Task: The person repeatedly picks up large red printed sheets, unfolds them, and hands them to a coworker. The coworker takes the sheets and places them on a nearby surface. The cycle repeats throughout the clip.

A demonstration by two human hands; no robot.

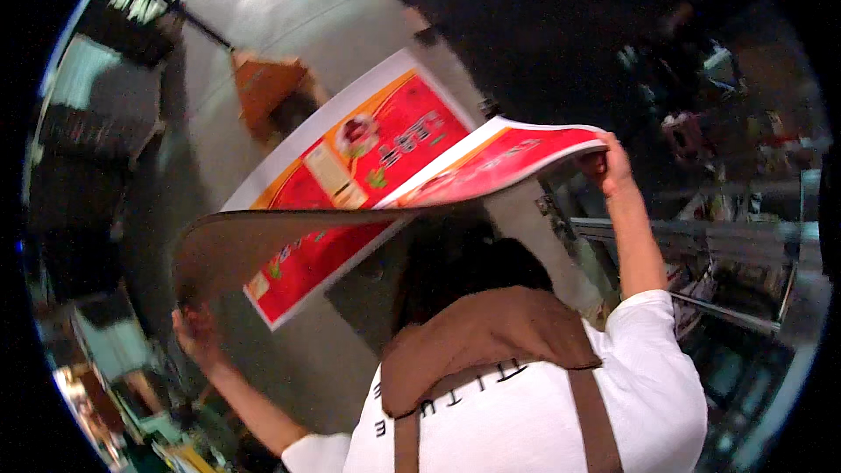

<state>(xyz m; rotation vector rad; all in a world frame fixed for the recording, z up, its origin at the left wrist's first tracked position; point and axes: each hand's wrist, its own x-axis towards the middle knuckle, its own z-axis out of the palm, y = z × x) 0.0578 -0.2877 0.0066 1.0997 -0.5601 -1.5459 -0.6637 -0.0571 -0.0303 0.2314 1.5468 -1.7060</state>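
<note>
A wide, flexible cardboard sheet point(236, 241) is stretched between my two hands and bends in an S-curve. Its plain brown face shows on the left, and its red printed face with a white border shows on the right. My right hand point(616, 168) is closed around the far right edge, thumb on top. At the lower left, my left hand point(198, 335) is raised against the sheet's left edge; its fingers are partly blurred and dark. Below and beyond it lies another printed sheet point(412, 127) in red, yellow and white, partly covered by the one I hold.
An orange pallet jack point(267, 88) with a long black handle stands on the grey floor point(289, 13) at the upper left. To the right is a metal-framed rack or machine point(727, 245). Cluttered, blurred goods point(114, 385) line the lower left.
</note>
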